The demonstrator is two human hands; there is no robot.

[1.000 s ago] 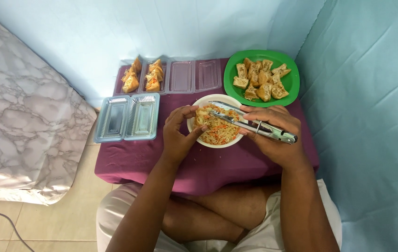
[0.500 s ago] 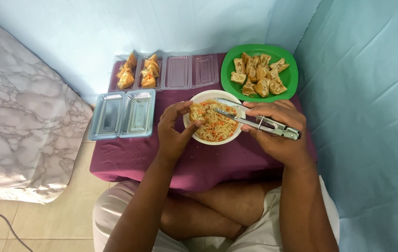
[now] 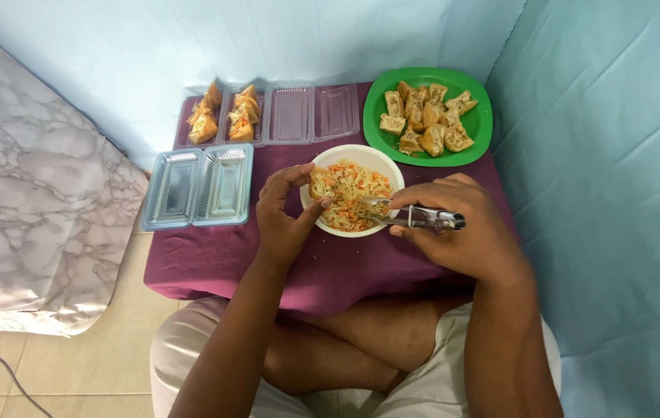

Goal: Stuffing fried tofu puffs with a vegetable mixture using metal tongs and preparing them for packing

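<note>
Head view: the left hand (image 3: 287,220) has lifted a fried puff (image 3: 320,184) over the white bowl (image 3: 392,172), so stuffing is underway.
Its fingers curl shut around the crisp, pocket-shaped puff; the right hand (image 3: 461,232) grips shiny metal tongs (image 3: 411,217), tips in stringy orange-flecked filling (image 3: 353,193) beside the fingertips.

We see a white bowl (image 3: 392,166) of pale shreds flecked orange at frame centre, on a plum-purple cloth (image 3: 214,255). Upper right, a bright green plate (image 3: 478,128) carries golden-brown puffs (image 3: 423,120). Centre left, a clear tray (image 3: 198,186) looks bluish. The tongs (image 3: 415,218) are silver. At left lies grey-veined white marble pattern (image 3: 28,201); the walls (image 3: 608,193) are pale blue.
</note>
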